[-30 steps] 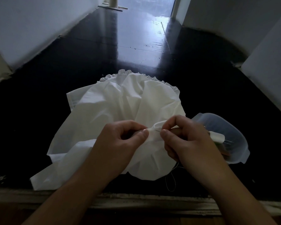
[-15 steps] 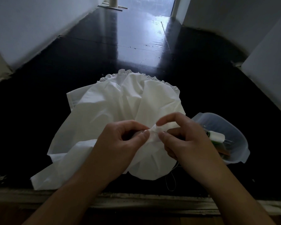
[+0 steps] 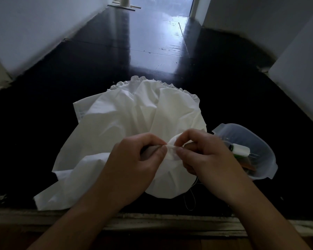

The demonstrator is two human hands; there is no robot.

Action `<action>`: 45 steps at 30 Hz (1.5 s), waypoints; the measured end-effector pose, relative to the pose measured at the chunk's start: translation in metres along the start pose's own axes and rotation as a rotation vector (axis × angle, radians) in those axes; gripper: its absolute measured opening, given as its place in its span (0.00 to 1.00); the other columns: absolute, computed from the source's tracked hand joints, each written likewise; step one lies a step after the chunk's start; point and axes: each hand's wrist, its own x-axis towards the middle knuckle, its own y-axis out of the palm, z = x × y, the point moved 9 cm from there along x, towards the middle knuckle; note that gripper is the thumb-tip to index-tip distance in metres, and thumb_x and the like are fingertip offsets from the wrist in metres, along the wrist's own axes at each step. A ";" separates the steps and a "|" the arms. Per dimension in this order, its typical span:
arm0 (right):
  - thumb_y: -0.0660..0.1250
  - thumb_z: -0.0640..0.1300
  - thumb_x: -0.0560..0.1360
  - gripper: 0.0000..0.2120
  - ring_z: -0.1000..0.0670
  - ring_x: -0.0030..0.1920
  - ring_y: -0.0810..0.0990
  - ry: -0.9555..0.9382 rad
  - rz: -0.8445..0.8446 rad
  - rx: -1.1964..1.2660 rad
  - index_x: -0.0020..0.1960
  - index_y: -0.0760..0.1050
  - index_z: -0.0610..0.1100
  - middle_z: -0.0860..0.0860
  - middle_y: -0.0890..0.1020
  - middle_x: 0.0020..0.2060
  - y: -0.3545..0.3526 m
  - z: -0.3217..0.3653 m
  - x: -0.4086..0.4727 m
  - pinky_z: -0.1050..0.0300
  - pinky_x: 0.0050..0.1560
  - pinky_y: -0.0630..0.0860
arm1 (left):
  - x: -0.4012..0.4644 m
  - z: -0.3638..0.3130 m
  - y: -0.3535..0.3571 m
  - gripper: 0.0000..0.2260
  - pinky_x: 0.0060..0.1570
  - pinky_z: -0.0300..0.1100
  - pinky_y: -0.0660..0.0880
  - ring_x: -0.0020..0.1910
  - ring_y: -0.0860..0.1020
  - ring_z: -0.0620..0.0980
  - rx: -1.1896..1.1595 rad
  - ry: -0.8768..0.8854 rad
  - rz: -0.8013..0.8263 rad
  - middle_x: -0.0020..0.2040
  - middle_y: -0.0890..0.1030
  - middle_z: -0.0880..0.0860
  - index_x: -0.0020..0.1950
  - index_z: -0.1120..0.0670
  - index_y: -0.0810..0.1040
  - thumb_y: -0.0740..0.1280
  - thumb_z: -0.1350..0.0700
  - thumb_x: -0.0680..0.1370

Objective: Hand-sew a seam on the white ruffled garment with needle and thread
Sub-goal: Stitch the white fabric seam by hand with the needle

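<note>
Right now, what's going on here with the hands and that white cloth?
A person is hand-sewing. The left hand and right hand both pinch a small fold of the white ruffled garment, which lies bunched on a dark floor. The needle itself is too small to make out. A loose thread trails below the cloth. A clear plastic container with sewing supplies sits to the right.

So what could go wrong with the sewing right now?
1. Both hands, left and right, pinch one small fold of the white garment with fingertips nearly touching. The needle cannot be made out there, so a fingertip might get pricked.
2. A loose loop of thread hangs off the table's front edge and could snag or tangle.
3. The clear plastic tub of sewing bits sits right beside the right hand, so an elbow swing might knock it.
</note>
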 end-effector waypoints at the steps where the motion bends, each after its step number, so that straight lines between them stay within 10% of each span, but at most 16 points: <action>1: 0.70 0.44 0.80 0.07 0.55 0.29 0.74 0.000 -0.012 -0.028 0.44 0.78 0.50 0.56 0.78 0.25 0.000 0.000 0.000 0.50 0.36 0.70 | 0.000 -0.001 0.000 0.03 0.44 0.34 0.77 0.44 0.83 0.37 0.012 0.009 -0.008 0.41 0.85 0.38 0.47 0.46 0.86 0.73 0.52 0.79; 18: 0.72 0.43 0.79 0.11 0.57 0.32 0.80 -0.082 -0.166 -0.385 0.42 0.74 0.54 0.58 0.79 0.29 0.002 0.018 -0.004 0.66 0.31 0.72 | -0.006 -0.008 0.000 0.04 0.40 0.32 0.75 0.41 0.83 0.40 0.086 0.083 -0.075 0.38 0.84 0.41 0.44 0.46 0.84 0.73 0.53 0.78; 45: 0.67 0.29 0.78 0.08 0.54 0.25 0.65 0.077 0.095 0.300 0.40 0.78 0.33 0.52 0.69 0.23 0.006 -0.004 0.005 0.59 0.29 0.62 | -0.002 0.003 -0.005 0.04 0.40 0.30 0.74 0.40 0.83 0.39 0.002 -0.036 0.000 0.37 0.84 0.40 0.43 0.46 0.85 0.73 0.51 0.77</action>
